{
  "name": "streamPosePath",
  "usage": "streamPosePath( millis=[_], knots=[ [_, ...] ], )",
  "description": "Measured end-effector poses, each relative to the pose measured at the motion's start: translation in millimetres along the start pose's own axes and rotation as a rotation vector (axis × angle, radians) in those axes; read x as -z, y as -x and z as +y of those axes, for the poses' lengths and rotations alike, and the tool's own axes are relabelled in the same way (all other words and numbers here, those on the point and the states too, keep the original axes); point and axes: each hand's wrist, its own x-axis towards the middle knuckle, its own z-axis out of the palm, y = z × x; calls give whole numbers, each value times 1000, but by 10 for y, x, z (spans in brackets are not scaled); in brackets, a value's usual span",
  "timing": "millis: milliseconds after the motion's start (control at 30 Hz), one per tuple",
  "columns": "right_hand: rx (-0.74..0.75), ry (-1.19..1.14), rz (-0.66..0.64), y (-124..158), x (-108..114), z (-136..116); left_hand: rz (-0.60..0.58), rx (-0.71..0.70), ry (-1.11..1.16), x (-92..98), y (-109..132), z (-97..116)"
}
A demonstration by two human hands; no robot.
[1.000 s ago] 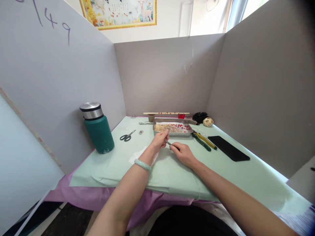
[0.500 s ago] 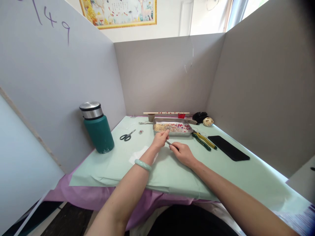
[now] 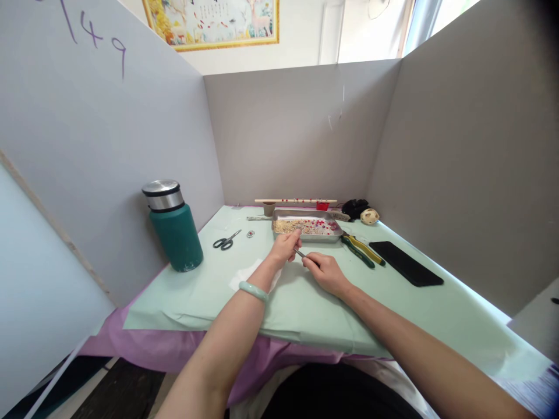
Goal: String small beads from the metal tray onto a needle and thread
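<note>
Just in front of the metal tray, my left hand is closed in a pinch. What its fingertips hold is too small to make out. My right hand is wrapped round a slim dark metal tool, whose narrow end points at the left fingers; its exact kind is hidden by the hand. In the tray lie many tiny beads, tan on the left and red and purple on the right. A white tissue lies partly under my left forearm.
Left of the hands are scissors, a small beaded piece and a tall green flask. Green-and-yellow pliers and a black phone-like slab lie to the right. A wooden stick rests behind the tray. Grey panels enclose the table.
My right hand has shifted very slightly to the right with the tool. Otherwise the hands and objects look the same.
</note>
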Motion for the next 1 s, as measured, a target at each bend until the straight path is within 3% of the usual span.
streamPosePath(
  millis=[467, 733, 1000],
  knots=[
    [1, -115, -11, 1, -6, 35, -74, 40, 154, -15, 10, -11],
    [-19, -122, -20, -8, -17, 37, -50, 68, 152, 2, -6, -13],
    [-12, -143, -47, -4, 15, 50, -120, 98, 197, -9, 35, 27]
  ],
)
